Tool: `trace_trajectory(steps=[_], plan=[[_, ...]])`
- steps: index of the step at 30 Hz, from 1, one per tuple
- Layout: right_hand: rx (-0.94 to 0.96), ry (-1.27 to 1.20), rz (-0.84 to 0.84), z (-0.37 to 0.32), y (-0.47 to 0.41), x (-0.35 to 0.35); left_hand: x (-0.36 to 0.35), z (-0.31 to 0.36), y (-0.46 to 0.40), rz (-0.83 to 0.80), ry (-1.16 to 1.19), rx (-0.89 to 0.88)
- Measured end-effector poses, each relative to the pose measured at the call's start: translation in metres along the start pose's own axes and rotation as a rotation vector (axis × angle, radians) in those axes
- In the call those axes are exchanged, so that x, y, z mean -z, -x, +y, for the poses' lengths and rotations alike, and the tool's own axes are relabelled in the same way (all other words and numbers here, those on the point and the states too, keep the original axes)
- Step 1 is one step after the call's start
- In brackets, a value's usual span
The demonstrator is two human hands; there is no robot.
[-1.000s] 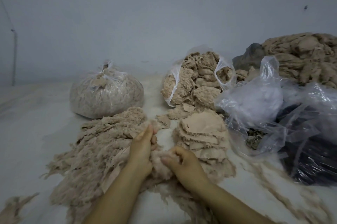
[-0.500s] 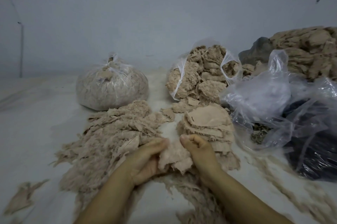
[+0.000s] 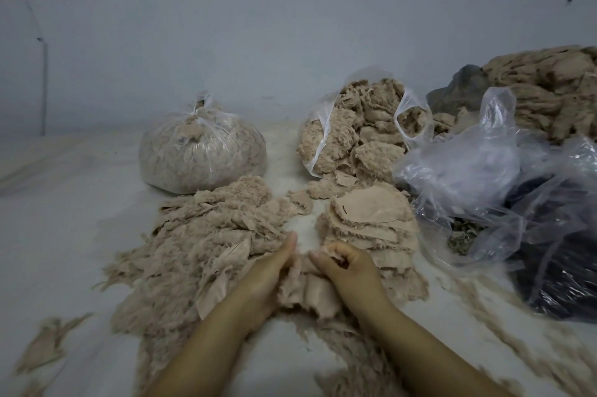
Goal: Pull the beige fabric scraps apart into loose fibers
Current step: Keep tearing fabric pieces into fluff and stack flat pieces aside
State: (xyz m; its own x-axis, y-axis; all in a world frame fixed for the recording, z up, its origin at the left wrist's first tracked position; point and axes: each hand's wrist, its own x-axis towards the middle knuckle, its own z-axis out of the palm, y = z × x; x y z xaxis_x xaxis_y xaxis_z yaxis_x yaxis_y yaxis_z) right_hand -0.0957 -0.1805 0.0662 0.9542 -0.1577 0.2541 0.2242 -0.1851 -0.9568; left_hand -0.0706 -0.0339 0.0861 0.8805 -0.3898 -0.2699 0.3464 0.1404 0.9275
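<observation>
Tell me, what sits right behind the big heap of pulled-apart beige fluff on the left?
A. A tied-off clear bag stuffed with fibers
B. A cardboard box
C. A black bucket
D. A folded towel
A: a knotted clear bag full of pale fibers stands just behind the loose fiber heap, towards the wall.

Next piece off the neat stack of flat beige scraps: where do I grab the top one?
Pinch the frayed near-left edge of the top scrap on the stack, coming from your side. That rim overhangs the layers beneath and lies closest to the right hand; the crumpled plastic bags probably hamper reaching from the right.
</observation>
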Motion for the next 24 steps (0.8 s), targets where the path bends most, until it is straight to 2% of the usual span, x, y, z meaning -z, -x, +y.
trace_trajectory(steps=[2,4,7,10,14,16,19,24], plan=[[0.027,0.057,-0.002,-0.002,-0.001,-0.001,-0.001,-0.001,0.002,-0.029,-0.188,-0.119],[0.015,0.045,0.002,-0.005,-0.001,-0.004,-0.001,-0.004,0.001,0.010,-0.306,-0.204],[-0.111,-0.028,0.043,-0.009,-0.003,-0.007,-0.003,-0.006,-0.005,0.125,-0.152,-0.206],[-0.261,-0.167,-0.029,-0.007,0.003,-0.014,-0.004,-0.004,-0.007,0.180,0.050,-0.146],[-0.264,-0.138,0.020,-0.004,0.010,-0.019,-0.002,-0.001,-0.005,0.158,0.170,-0.054],[-0.267,-0.153,0.012,-0.005,0.008,-0.020,-0.002,-0.003,-0.003,0.129,0.079,-0.078],[-0.255,-0.180,0.042,-0.006,0.006,-0.024,-0.006,-0.008,-0.001,0.235,-0.208,-0.205],[-0.151,-0.055,0.087,-0.006,0.005,-0.028,-0.014,-0.007,0.004,0.226,-0.348,-0.317]])
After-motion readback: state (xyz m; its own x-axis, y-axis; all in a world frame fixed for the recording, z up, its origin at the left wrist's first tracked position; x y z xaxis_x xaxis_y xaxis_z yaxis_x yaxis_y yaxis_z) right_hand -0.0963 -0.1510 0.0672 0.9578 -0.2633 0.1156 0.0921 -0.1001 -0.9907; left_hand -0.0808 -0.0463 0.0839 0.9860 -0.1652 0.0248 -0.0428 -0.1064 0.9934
